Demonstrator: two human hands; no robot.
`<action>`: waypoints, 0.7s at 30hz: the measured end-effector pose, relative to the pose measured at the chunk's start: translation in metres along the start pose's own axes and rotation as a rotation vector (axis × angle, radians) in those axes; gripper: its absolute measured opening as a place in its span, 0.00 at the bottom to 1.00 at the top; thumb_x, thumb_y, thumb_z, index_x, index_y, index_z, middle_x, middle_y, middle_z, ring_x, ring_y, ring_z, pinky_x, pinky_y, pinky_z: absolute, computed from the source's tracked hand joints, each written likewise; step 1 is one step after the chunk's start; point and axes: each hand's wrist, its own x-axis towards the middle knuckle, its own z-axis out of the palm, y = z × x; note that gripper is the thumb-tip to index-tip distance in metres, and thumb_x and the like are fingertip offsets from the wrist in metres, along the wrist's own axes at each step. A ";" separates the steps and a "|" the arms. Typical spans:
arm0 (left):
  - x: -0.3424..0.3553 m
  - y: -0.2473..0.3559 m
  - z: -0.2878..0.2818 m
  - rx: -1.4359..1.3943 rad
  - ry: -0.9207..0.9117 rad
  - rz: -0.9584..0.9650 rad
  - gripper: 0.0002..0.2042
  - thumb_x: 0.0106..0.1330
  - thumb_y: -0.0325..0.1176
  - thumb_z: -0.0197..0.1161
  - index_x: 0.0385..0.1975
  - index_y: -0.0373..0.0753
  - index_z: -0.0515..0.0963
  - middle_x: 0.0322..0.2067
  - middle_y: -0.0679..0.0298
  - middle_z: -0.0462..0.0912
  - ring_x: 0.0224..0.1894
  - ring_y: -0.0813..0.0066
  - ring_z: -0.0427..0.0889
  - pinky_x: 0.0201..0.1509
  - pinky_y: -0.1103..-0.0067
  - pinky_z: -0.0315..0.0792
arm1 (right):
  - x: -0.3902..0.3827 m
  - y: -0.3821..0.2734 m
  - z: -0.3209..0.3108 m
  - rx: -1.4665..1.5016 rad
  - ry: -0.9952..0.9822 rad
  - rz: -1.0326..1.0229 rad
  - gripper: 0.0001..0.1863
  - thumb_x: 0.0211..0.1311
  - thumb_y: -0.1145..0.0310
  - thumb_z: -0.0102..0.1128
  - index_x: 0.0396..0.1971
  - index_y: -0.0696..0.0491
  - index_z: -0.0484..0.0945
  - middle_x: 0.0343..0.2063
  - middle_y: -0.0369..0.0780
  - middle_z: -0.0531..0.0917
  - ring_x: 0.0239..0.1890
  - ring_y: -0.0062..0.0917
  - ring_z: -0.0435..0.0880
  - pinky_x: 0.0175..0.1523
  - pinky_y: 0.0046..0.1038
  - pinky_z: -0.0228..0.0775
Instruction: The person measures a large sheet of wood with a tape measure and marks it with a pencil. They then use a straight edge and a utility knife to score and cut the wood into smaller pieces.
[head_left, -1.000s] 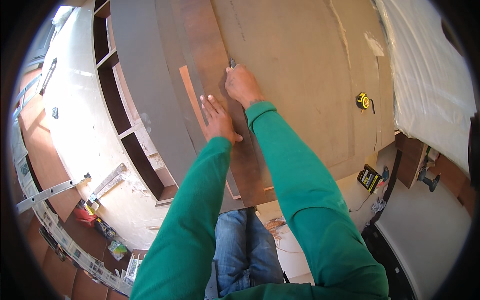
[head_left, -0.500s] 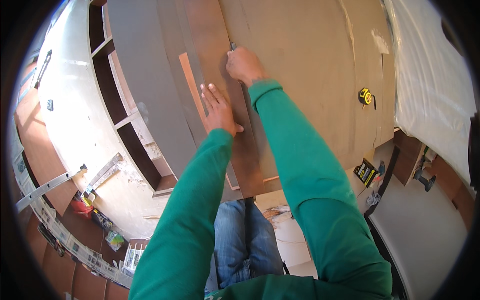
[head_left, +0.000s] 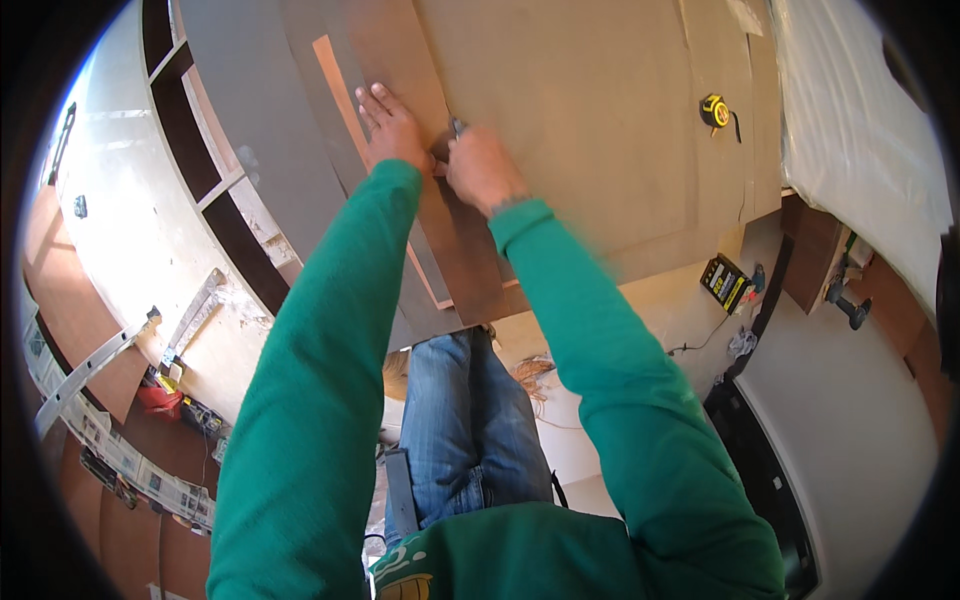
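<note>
A long brown board strip (head_left: pixel 462 235) lies lengthwise on a broad grey-brown sheet (head_left: pixel 590 130). My left hand (head_left: pixel 395 132) rests flat on this strip, fingers stretched out and pointing away from me. Close to its right, my right hand (head_left: pixel 484 168) is closed around a small grey tool, apparently a utility knife (head_left: pixel 458 127). Only its grey front end shows beyond my fingers, at the strip's right edge; the blade cannot be made out. Left of the strip runs a narrow orange-brown band (head_left: pixel 338 85).
A yellow-black tape measure (head_left: pixel 714 110) lies on the sheet's right side. Clear plastic (head_left: pixel 860 110) covers the far right. Below are a black-yellow box (head_left: pixel 724 283) and a power drill (head_left: pixel 850 304). At left stand an open cabinet frame (head_left: pixel 222 188), a handsaw (head_left: pixel 196 315) and a metal bar (head_left: pixel 95 370).
My right hand has slid toward me along the strip's edge with the tool, coming level with my left hand. The left stays pressed at about the same spot; the whole view has shifted.
</note>
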 end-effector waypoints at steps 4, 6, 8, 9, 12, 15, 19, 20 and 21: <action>-0.006 0.006 -0.005 0.003 0.011 0.018 0.75 0.39 0.42 0.90 0.76 0.25 0.30 0.78 0.35 0.31 0.81 0.44 0.45 0.78 0.66 0.63 | -0.085 0.055 0.046 0.012 0.036 0.099 0.15 0.73 0.66 0.53 0.42 0.66 0.74 0.37 0.63 0.85 0.42 0.59 0.85 0.47 0.52 0.79; -0.005 0.006 -0.005 0.016 0.019 0.023 0.75 0.40 0.42 0.90 0.76 0.26 0.30 0.78 0.36 0.32 0.80 0.44 0.46 0.76 0.67 0.67 | -0.121 0.071 0.055 0.009 -0.048 0.156 0.17 0.75 0.63 0.52 0.45 0.66 0.71 0.37 0.62 0.85 0.42 0.59 0.86 0.47 0.53 0.78; -0.005 0.006 -0.007 0.023 -0.002 0.017 0.75 0.40 0.43 0.89 0.76 0.26 0.30 0.78 0.35 0.31 0.80 0.44 0.46 0.77 0.67 0.66 | -0.149 0.081 0.063 -0.001 -0.117 0.216 0.18 0.77 0.62 0.51 0.46 0.66 0.70 0.37 0.62 0.85 0.42 0.59 0.86 0.47 0.54 0.78; -0.005 0.006 -0.006 0.024 -0.011 0.015 0.75 0.41 0.44 0.89 0.76 0.26 0.30 0.78 0.35 0.31 0.80 0.44 0.46 0.77 0.67 0.65 | -0.159 0.086 0.065 -0.013 -0.142 0.245 0.18 0.77 0.62 0.50 0.46 0.66 0.70 0.37 0.62 0.85 0.42 0.59 0.86 0.47 0.55 0.77; 0.000 0.001 0.002 0.019 0.029 0.035 0.76 0.40 0.45 0.90 0.76 0.26 0.30 0.78 0.35 0.31 0.80 0.44 0.46 0.78 0.67 0.64 | -0.185 0.100 0.074 -0.021 -0.190 0.284 0.18 0.77 0.62 0.50 0.45 0.66 0.70 0.37 0.62 0.85 0.42 0.59 0.86 0.47 0.55 0.77; 0.005 -0.004 0.007 0.005 0.049 0.071 0.77 0.37 0.46 0.90 0.75 0.22 0.32 0.77 0.32 0.34 0.81 0.42 0.42 0.81 0.66 0.56 | -0.202 0.110 0.083 -0.026 -0.207 0.307 0.18 0.77 0.62 0.49 0.45 0.67 0.70 0.36 0.62 0.85 0.42 0.59 0.86 0.47 0.55 0.77; 0.006 -0.004 0.012 -0.002 0.067 0.074 0.76 0.36 0.46 0.90 0.75 0.22 0.32 0.77 0.32 0.35 0.80 0.42 0.43 0.81 0.66 0.56 | -0.217 0.118 0.087 -0.024 -0.185 0.285 0.18 0.77 0.63 0.50 0.44 0.67 0.70 0.35 0.62 0.85 0.41 0.59 0.86 0.46 0.54 0.78; 0.007 -0.004 0.013 -0.005 0.063 0.073 0.76 0.36 0.46 0.90 0.75 0.22 0.33 0.77 0.32 0.35 0.80 0.41 0.43 0.81 0.66 0.56 | -0.221 0.121 0.089 -0.025 -0.189 0.287 0.18 0.77 0.63 0.50 0.44 0.67 0.70 0.35 0.62 0.85 0.41 0.59 0.86 0.46 0.54 0.78; 0.009 -0.005 0.014 -0.009 0.064 0.073 0.76 0.36 0.46 0.90 0.75 0.21 0.33 0.77 0.32 0.36 0.80 0.41 0.43 0.81 0.66 0.56 | -0.226 0.124 0.091 -0.026 -0.190 0.286 0.18 0.77 0.63 0.50 0.44 0.67 0.70 0.34 0.62 0.85 0.40 0.59 0.86 0.46 0.54 0.78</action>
